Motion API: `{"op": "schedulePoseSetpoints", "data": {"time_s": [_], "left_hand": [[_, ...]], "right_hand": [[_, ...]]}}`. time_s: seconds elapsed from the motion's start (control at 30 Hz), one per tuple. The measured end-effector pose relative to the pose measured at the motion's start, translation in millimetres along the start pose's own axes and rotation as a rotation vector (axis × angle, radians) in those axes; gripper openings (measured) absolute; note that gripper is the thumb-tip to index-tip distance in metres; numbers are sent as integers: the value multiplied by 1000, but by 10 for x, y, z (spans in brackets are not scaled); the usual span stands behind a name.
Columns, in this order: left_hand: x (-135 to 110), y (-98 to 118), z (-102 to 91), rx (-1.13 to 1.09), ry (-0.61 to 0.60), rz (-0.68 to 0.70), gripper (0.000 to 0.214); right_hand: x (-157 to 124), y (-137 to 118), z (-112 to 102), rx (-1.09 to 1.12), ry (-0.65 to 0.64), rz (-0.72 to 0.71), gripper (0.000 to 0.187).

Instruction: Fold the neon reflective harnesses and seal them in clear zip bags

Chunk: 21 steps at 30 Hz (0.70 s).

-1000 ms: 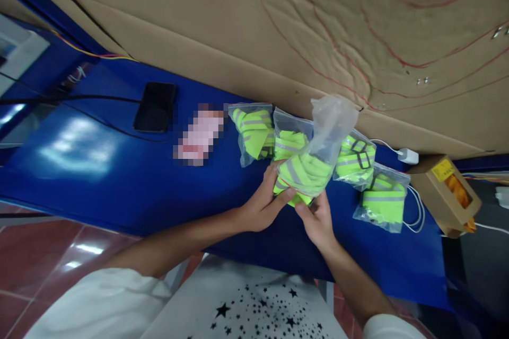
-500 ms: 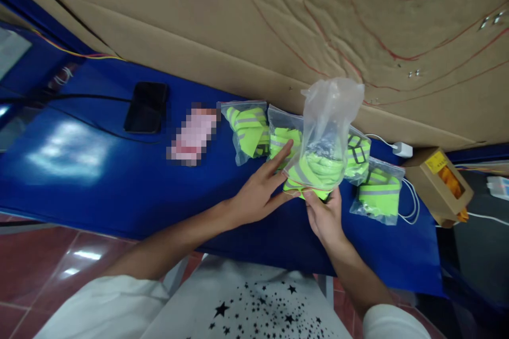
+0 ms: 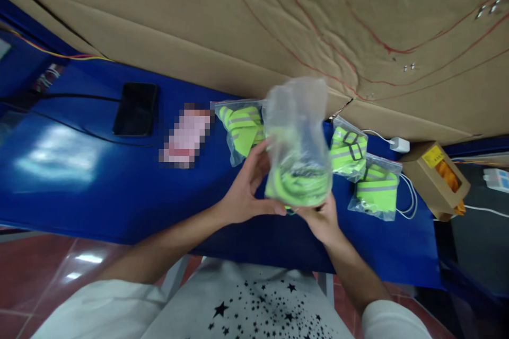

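A clear plastic bag [image 3: 299, 169] with a rolled neon-yellow reflective strap or vest inside is held upright over the table, slightly blurred. My right hand [image 3: 323, 220] grips its bottom from the right, its fingertips hidden beneath. My left hand [image 3: 248, 193] curves around the bag's lower left side, thumb along the bottom edge and fingers partly behind it. Behind my left fingers lies a flat zip bag [image 3: 243, 130] with similar yellow-grey material. To the right, a bag with black buckles [image 3: 349, 151] and another packed bag [image 3: 377, 188] rest side by side.
The blue table [image 3: 119, 185] carries a black phone-like device [image 3: 135, 108] on a cable and a blurred-out pink item [image 3: 186, 135]. At right are a white charger [image 3: 400, 145] and an open-windowed cardboard box [image 3: 435, 180]. A brown cardboard panel [image 3: 178, 32] stands behind.
The held bag has moved left and tipped more upright, covering a bag in the row behind. My left hand, whose fingers were spread, now closes around its left side.
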<state>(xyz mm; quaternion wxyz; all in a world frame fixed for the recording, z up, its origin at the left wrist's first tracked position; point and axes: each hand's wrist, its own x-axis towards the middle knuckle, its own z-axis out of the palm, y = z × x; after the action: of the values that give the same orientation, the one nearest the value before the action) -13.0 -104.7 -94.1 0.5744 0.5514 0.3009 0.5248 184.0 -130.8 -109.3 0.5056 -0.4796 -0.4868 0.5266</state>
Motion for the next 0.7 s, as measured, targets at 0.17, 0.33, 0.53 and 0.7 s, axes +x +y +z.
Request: {"op": "schedulePoseSetpoints", "data": {"time_s": [0.17, 0.33, 0.53, 0.7], "left_hand": [[93, -16, 56, -360, -10, -347, 87], [67, -100, 158, -365, 160, -383, 82], [-35, -238, 237, -376, 87, -444, 66], [-7, -237, 218, -532, 154, -406, 80]], "right_hand": [[-19, -5, 201, -112, -66, -19, 61], [29, 11, 179, -161, 57, -61, 52], [20, 32, 197, -175, 180, -176, 43], [63, 44, 191, -105, 182, -121, 49]]}}
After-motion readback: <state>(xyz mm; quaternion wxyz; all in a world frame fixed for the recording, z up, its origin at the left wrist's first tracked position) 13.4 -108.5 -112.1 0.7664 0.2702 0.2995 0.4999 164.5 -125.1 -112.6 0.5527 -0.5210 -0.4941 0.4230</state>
